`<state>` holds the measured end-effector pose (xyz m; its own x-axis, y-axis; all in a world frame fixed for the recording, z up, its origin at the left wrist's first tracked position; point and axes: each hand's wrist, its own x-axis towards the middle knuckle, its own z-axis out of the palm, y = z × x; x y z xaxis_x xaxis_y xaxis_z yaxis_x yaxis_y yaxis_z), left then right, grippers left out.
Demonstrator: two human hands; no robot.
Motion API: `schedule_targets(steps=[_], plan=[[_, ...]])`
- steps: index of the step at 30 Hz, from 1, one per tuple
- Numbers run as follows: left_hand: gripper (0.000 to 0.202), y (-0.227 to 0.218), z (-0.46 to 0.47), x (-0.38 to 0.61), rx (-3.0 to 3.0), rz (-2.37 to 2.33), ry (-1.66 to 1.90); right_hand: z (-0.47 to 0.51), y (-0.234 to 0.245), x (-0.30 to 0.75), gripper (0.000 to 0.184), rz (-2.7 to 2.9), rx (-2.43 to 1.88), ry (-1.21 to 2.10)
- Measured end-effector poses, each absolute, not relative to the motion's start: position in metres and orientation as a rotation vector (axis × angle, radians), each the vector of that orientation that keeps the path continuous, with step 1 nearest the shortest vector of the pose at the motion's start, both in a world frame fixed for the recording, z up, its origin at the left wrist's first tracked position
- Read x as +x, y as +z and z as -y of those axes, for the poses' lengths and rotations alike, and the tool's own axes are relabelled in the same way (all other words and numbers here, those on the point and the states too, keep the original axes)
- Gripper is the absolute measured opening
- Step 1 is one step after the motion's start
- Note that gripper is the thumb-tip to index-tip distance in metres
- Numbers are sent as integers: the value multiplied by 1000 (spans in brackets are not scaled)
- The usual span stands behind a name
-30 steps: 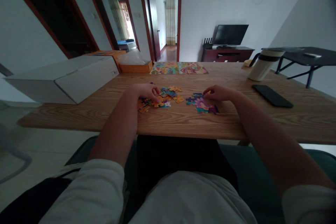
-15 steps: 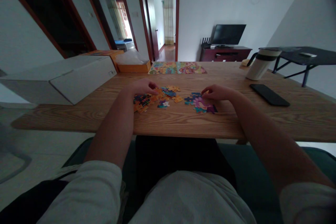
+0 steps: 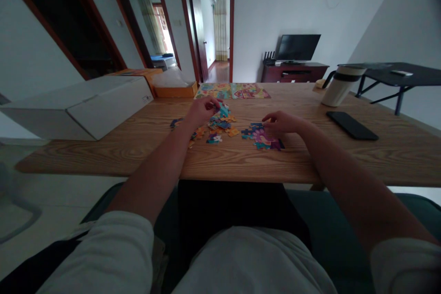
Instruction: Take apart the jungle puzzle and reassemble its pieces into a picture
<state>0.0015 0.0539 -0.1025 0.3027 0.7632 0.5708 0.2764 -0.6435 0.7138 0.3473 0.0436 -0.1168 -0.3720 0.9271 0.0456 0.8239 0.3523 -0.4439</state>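
Note:
A pile of loose puzzle pieces [image 3: 217, 126] lies on the wooden table [image 3: 241, 161] in front of me. My left hand [image 3: 201, 109] is raised over the far side of the pile, fingers pinched on a blue puzzle piece [image 3: 223, 111]. To the right sits a joined patch of purple and blue pieces [image 3: 262, 138]. My right hand [image 3: 282, 121] rests on its far edge with the fingers curled against it; whether it holds a piece is hidden.
Two finished puzzle boards [image 3: 232, 90] lie at the table's far edge beside an orange box [image 3: 174, 88]. A long white box [image 3: 82, 103] fills the left. A white mug [image 3: 339, 86] and a black phone [image 3: 351, 125] sit to the right.
My left hand has moved away from me across the pile and lifted a blue piece. Pieces near the pile's left side have shifted. My right hand has stayed on the joined patch.

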Motion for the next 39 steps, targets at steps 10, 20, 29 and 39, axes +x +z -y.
schedule_targets(steps=[10, 20, 29, 39], plan=[[18, -115, -33, 47, 2264, -951, 1211, -17, -125, 268, 39, 1916, -1016, 975], [82, -127, -35, 42, 1893, -743, 874, -21, -125, 277, 40, 1859, -1075, 964], [68, -128, -37, 43, 1875, -815, 905, -20, -126, 278, 54, 1978, -1143, 650], [74, -126, -37, 41, 1956, -910, 907, -22, -119, 282, 49, 1851, -1182, 517]])
